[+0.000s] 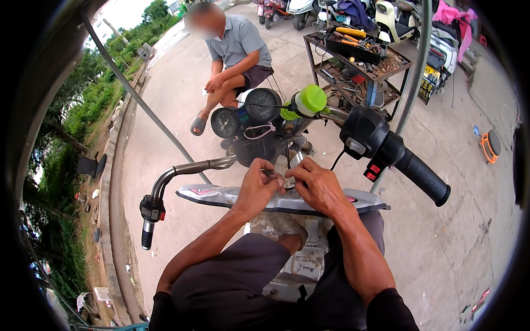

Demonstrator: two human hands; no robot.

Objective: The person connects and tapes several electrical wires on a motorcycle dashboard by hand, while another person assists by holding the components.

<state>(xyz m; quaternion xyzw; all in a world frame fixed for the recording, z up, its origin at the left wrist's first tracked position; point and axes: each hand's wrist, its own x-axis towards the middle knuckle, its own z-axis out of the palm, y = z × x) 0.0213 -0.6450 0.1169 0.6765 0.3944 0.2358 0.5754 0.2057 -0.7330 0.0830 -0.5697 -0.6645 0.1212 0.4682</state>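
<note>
Nearest to us, below the hands, are two dark-trousered legs (232, 270). We see the left hand (258, 187) pinching a small dark piece (268, 173) at its fingertips; the fingers cover most of it, so we cannot tell its long axis or where it points. Just beside, the right hand (316, 185) bends its fingertips together; whether they grip something, we cannot tell. Under both hands, a silver panel (218, 195) has its long axis from left to right. Beyond the hands are two round gauges (262, 105); farther, a seated person (241, 44) and, more rightward, a tool cart (394, 71).
</note>
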